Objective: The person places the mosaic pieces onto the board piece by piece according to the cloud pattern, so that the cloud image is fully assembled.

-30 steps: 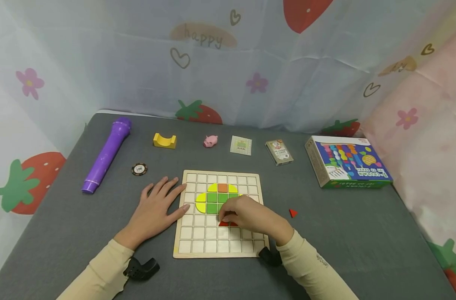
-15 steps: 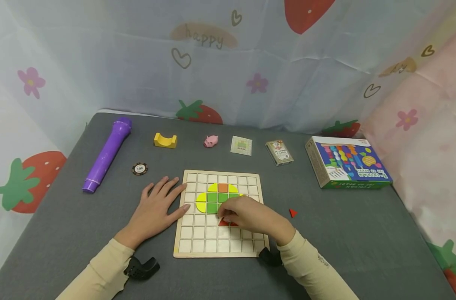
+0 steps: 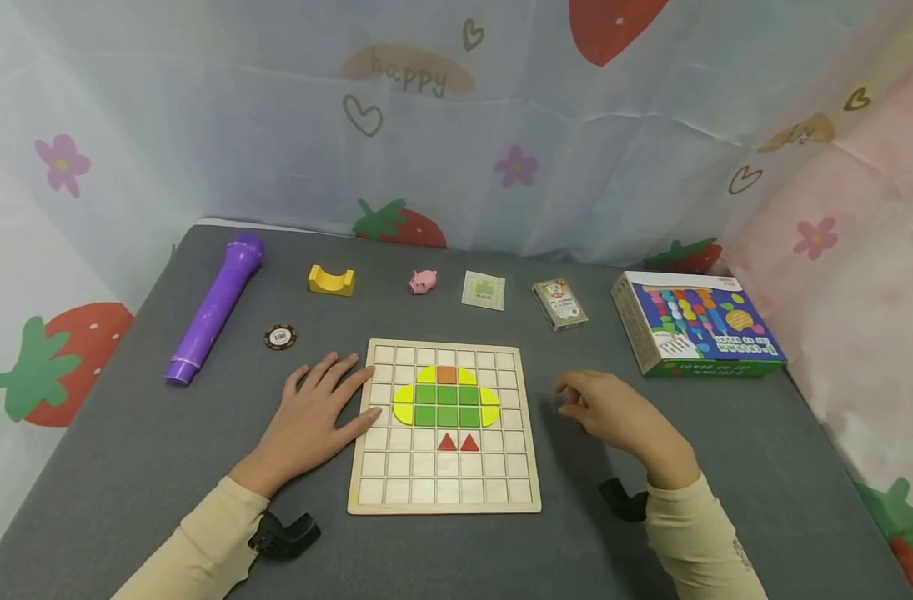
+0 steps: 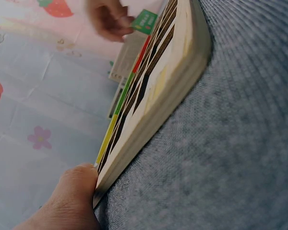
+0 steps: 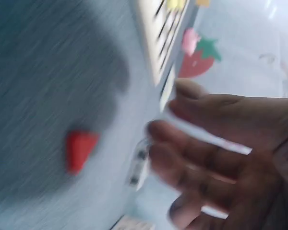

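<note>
A wooden grid board (image 3: 398,493) lies on the grey cloth. Green square tiles (image 3: 447,415), yellow curved tiles (image 3: 403,405) and an orange tile (image 3: 447,375) form a pattern on it. Two red triangles (image 3: 446,443) sit in a row below them. My left hand (image 3: 309,421) lies flat with spread fingers, its thumb and forefinger at the board's left edge. Right of the board, my right hand (image 3: 614,412) hovers with loosely bent fingers and nothing in them. Under it lies a loose red triangle (image 5: 80,151), mostly hidden in the head view.
Along the back stand a purple microphone-shaped tube (image 3: 214,312), a yellow curved block (image 3: 331,282), a pink pig (image 3: 422,282), a pattern card (image 3: 484,291), a playing-card box (image 3: 559,305) and a blue-green game box (image 3: 699,325). A poker chip (image 3: 279,337) lies by my left hand.
My right hand has left the red triangle on the board and moved right, over the loose one. Both triangles on the board now show fully. The left hand has stayed put.
</note>
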Available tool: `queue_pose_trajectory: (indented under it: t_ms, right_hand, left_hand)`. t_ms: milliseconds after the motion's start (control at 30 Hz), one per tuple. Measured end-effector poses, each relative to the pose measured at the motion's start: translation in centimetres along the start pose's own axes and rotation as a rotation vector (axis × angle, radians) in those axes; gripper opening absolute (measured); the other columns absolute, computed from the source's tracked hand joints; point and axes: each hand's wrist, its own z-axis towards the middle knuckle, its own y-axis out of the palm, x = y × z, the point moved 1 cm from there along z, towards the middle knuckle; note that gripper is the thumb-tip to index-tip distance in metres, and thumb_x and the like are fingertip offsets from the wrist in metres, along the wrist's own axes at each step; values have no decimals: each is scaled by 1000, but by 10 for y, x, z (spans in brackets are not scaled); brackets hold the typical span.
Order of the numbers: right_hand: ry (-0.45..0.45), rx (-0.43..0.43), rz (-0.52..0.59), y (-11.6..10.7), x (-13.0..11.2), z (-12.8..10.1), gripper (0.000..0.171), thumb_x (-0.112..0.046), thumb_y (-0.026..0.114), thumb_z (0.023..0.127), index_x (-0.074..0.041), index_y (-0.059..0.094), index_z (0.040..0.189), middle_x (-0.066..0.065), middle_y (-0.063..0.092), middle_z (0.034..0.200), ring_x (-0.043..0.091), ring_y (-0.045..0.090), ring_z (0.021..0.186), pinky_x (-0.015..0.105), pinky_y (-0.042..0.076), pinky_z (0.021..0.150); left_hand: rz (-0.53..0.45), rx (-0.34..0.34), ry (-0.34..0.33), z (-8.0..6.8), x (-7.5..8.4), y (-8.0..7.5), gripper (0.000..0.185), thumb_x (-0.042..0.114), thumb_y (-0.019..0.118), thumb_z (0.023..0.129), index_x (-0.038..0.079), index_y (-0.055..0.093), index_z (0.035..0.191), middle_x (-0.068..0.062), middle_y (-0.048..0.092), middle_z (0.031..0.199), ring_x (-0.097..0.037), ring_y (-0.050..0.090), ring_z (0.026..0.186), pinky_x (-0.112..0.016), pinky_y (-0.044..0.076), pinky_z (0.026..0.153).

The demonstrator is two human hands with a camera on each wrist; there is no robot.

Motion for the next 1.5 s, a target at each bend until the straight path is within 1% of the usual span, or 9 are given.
queue_pose_trajectory:
  t_ms: [133, 367, 533, 700, 833, 967, 1133, 1233, 1500]
  right_hand:
    - [56, -21, 7, 3, 19, -9, 20, -9, 68, 89, -1, 63, 107, 0, 57, 77, 9, 49, 63, 28, 43, 59]
    - [50, -16, -4, 14, 35, -14, 22, -10, 71, 86, -2, 63, 105, 1, 56, 81, 12, 50, 72, 34, 44, 66]
    - [22, 14, 1, 17, 39, -13, 20, -6, 72, 84, -2, 63, 102, 1, 56, 78, 11, 49, 69, 32, 44, 63]
    - [42, 12, 12, 17, 39, -13, 16, -7, 72, 84, -2, 61, 95, -1, 54, 73, 10, 47, 65, 30, 42, 60]
    - [24, 18, -14, 16, 35, -11, 12, -7, 72, 84, -4, 63, 91, -2, 52, 72, 10, 46, 65, 29, 40, 60]
    - [-30, 65, -42, 13, 26, -6, 8, -6, 71, 86, -5, 68, 93, -2, 54, 76, 9, 48, 68, 30, 43, 62]
    - [-72, 120, -32, 9, 5, 2, 8, -8, 68, 88, -8, 70, 97, -3, 58, 82, 7, 51, 72, 28, 47, 63]
    - [-104, 116, -30, 8, -12, 10, 9, -10, 67, 90, -8, 70, 98, -4, 58, 84, 7, 52, 74, 27, 48, 65]
    - [-277, 59, -13, 13, -61, 32, 10, -11, 67, 90, -8, 67, 100, -5, 58, 83, 7, 51, 73, 24, 47, 66]
  left_hand:
    - [-2, -5, -9, -1, -1, -1, 64, 58, 50, 93, 23, 43, 145, -9, 37, 151, -33, 25, 142, -62, 17, 108]
    - [-14, -4, -15, -3, 0, 0, 63, 57, 51, 93, 23, 44, 145, -9, 38, 151, -34, 25, 142, -62, 17, 107]
    - [-14, -2, -18, -4, -1, 2, 63, 58, 50, 93, 24, 43, 145, -8, 38, 150, -33, 25, 142, -62, 17, 107]
    - [-12, -2, -16, -4, -2, 2, 64, 58, 50, 92, 24, 43, 145, -8, 38, 150, -33, 25, 142, -62, 17, 107]
    - [-10, -2, -14, -3, -2, 1, 63, 58, 50, 93, 23, 44, 145, -8, 38, 150, -33, 25, 142, -62, 17, 107]
    - [-8, -6, -13, -3, -1, 0, 63, 58, 50, 93, 23, 44, 145, -8, 38, 151, -34, 25, 142, -62, 17, 107]
    - [-8, -14, -15, -3, -2, 1, 64, 58, 49, 93, 23, 43, 146, -8, 37, 151, -34, 25, 143, -61, 17, 107]
    - [-6, -12, -15, -3, -2, 1, 64, 58, 50, 93, 23, 43, 146, -8, 37, 151, -33, 25, 143, -61, 17, 108]
    - [-2, -13, -12, -3, -2, 1, 63, 59, 49, 93, 24, 43, 146, -8, 37, 151, -33, 25, 142, -61, 18, 107]
